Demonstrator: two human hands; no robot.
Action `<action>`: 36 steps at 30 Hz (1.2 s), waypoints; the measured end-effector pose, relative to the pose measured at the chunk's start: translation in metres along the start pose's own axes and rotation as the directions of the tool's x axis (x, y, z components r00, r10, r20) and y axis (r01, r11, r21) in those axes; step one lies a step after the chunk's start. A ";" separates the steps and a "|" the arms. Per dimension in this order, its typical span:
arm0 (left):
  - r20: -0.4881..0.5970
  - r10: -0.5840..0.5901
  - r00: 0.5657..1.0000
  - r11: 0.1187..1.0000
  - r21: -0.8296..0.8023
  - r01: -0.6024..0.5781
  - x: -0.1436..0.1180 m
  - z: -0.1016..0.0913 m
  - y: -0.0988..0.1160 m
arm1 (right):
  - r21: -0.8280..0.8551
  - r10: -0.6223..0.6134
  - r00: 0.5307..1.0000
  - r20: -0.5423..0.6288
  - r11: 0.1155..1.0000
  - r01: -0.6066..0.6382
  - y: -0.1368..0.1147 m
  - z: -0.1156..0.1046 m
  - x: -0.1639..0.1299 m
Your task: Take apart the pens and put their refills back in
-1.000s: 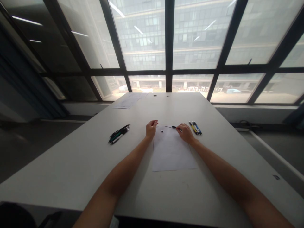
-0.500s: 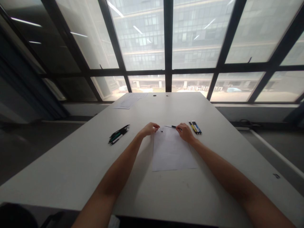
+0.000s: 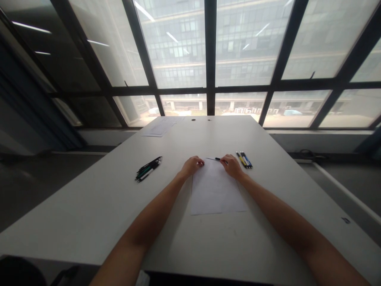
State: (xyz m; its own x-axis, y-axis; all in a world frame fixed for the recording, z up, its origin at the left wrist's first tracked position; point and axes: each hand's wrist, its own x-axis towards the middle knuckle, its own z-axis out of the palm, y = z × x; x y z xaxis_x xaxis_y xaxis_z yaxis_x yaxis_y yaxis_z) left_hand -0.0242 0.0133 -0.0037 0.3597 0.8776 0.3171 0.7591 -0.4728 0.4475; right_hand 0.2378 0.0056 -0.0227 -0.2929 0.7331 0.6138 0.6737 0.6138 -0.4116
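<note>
A long white table (image 3: 98, 206) runs out to the window. Mid-table lies a white sheet (image 3: 216, 190), both hands at its far edge. The right hand (image 3: 232, 167), at the far right corner, pinches a thin dark pen part (image 3: 216, 159), its long axis pointing left. The left hand (image 3: 192, 165) is curled at the far left corner, just beside that tip; whether it holds anything I cannot tell.

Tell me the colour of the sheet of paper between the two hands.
White; the sheet of paper shows plainly in the head view.
</note>
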 end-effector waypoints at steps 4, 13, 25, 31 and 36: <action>-0.041 0.022 0.999 1.000 -0.012 -0.023 0.000 -0.002 0.001 | 0.004 0.000 1.000 -0.005 1.000 0.000 0.001 0.000 0.000; -0.244 0.007 0.970 0.999 -0.029 -0.015 -0.001 0.003 0.005 | 0.019 -0.024 1.000 -0.014 1.000 0.024 0.004 0.002 0.000; -0.282 0.103 0.954 0.992 -0.037 -0.118 -0.005 0.004 0.011 | 0.030 -0.031 0.999 -0.015 0.999 0.032 0.006 0.003 -0.001; -0.281 0.132 0.951 0.989 -0.020 -0.143 -0.006 0.005 0.012 | 0.032 -0.043 0.999 -0.002 0.999 0.043 0.005 0.003 0.000; -0.269 0.147 0.952 0.988 0.001 -0.152 -0.005 0.006 0.013 | 0.030 -0.042 0.999 0.001 0.999 0.042 0.006 0.004 0.000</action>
State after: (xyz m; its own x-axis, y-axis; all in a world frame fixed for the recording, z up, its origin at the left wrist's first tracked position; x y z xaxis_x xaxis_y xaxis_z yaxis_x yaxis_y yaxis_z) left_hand -0.0131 0.0032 -0.0047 0.3079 0.7443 0.5927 0.6959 -0.6010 0.3932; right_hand 0.2397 0.0104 -0.0279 -0.3220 0.7067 0.6300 0.6398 0.6529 -0.4054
